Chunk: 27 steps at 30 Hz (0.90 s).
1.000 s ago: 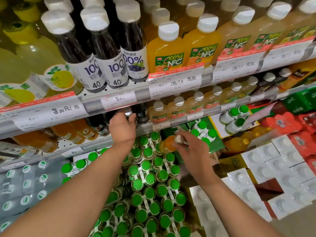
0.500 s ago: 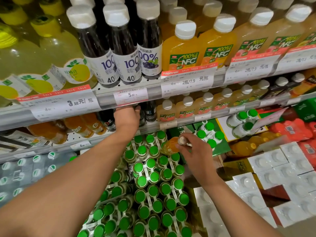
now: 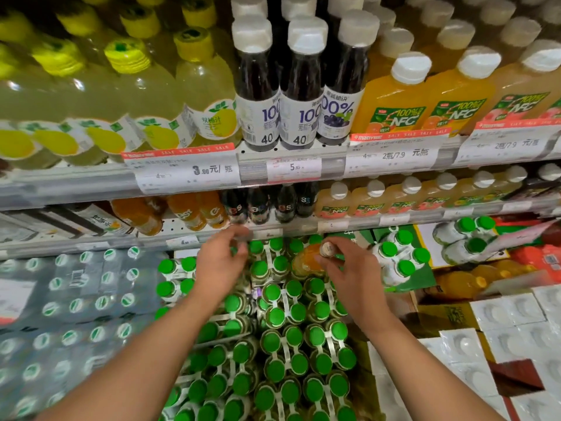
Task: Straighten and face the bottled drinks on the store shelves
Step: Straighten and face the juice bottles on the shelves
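My right hand (image 3: 349,268) pinches the neck of an orange drink bottle (image 3: 306,259) just under its silver cap — that bottle is off the shelves, held over the green-capped multipacks (image 3: 288,344) stacked below. My left hand (image 3: 220,262) hangs just beside it, near the lip of the lower shelf (image 3: 212,235); its fingers are loosely curled, and something small may sit at the fingertips, but the blur keeps me from telling whether that grip holds anything.

As for progress, the upper shelf (image 3: 91,180) looks mostly done: the dark juice bottles (image 3: 291,117) stand upright at the front with labels forward, and the orange NFC bottles (image 3: 397,117) beside them face out in a row. The yellow-capped bottles (image 3: 170,110) on the left sit close together, though their labels seem turned a little.

The lower shelf is where I judge the work remains. The small dark bottles (image 3: 261,208) stand at the front, yet the orange bottles (image 3: 188,211) to their left lean and lie at odd angles. The bottle in my right hand probably belongs among them — it is not yet placed.
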Each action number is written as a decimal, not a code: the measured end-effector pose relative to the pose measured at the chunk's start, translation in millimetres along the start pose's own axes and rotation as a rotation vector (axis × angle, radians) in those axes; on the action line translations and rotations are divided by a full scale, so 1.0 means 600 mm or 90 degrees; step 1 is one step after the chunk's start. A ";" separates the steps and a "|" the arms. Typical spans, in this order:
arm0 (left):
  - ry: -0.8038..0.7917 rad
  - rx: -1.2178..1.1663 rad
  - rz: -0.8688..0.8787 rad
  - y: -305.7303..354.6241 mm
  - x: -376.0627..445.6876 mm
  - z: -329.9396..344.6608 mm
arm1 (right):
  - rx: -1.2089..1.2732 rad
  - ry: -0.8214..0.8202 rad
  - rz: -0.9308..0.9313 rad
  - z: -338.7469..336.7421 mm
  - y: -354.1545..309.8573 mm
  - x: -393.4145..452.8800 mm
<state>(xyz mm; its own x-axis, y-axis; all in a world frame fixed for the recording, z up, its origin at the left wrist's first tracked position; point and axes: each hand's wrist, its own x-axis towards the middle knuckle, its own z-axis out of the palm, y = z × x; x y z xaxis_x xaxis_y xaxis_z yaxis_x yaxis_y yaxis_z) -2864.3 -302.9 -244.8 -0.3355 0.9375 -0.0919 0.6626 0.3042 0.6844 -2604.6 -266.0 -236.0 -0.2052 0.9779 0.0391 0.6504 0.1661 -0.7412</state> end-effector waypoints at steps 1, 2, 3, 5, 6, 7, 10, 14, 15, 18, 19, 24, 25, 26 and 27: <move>0.007 -0.006 -0.002 -0.024 -0.012 -0.009 | 0.001 -0.006 -0.001 0.007 -0.010 0.002; 0.009 -0.014 -0.006 -0.043 -0.024 -0.019 | 0.005 -0.011 -0.001 0.015 -0.020 0.003; 0.002 -0.016 -0.015 -0.062 -0.035 -0.029 | 0.011 -0.017 -0.002 0.023 -0.032 0.004; -0.032 0.000 -0.039 -0.094 -0.052 -0.048 | 0.020 -0.034 -0.011 0.042 -0.057 0.007; -0.055 0.005 -0.053 -0.110 -0.058 -0.057 | 0.024 -0.042 -0.014 0.051 -0.071 0.008; -0.085 0.002 -0.065 -0.126 -0.064 -0.066 | 0.025 -0.048 -0.018 0.061 -0.085 0.009; -0.202 0.006 -0.107 -0.168 -0.072 -0.096 | 0.016 -0.059 -0.042 0.093 -0.123 0.014; -0.217 0.025 -0.136 -0.210 -0.069 -0.148 | 0.016 -0.078 -0.064 0.140 -0.168 0.021; -0.207 0.014 -0.145 -0.217 -0.066 -0.162 | 0.023 -0.083 -0.068 0.152 -0.181 0.022; -0.174 -0.019 -0.171 -0.238 -0.058 -0.207 | 0.055 -0.090 -0.084 0.185 -0.221 0.026; -0.162 -0.020 -0.168 -0.240 -0.054 -0.216 | 0.058 -0.088 -0.087 0.191 -0.232 0.028; -0.119 0.021 -0.162 -0.271 -0.031 -0.274 | 0.067 -0.109 -0.117 0.252 -0.295 0.042; -0.114 0.026 -0.158 -0.273 -0.027 -0.284 | 0.069 -0.118 -0.117 0.264 -0.305 0.046; -0.110 0.025 -0.151 -0.277 -0.024 -0.292 | 0.069 -0.123 -0.117 0.276 -0.315 0.052; -0.108 0.026 -0.143 -0.279 -0.021 -0.300 | 0.062 -0.124 -0.120 0.288 -0.324 0.057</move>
<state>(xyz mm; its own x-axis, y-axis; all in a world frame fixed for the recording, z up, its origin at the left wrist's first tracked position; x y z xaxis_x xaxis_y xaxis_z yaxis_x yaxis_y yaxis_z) -3091.7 -396.3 -228.1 -0.3626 0.8593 -0.3606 0.6114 0.5114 0.6039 -2864.7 -286.8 -206.3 -0.4583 0.8868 0.0597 0.5157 0.3200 -0.7948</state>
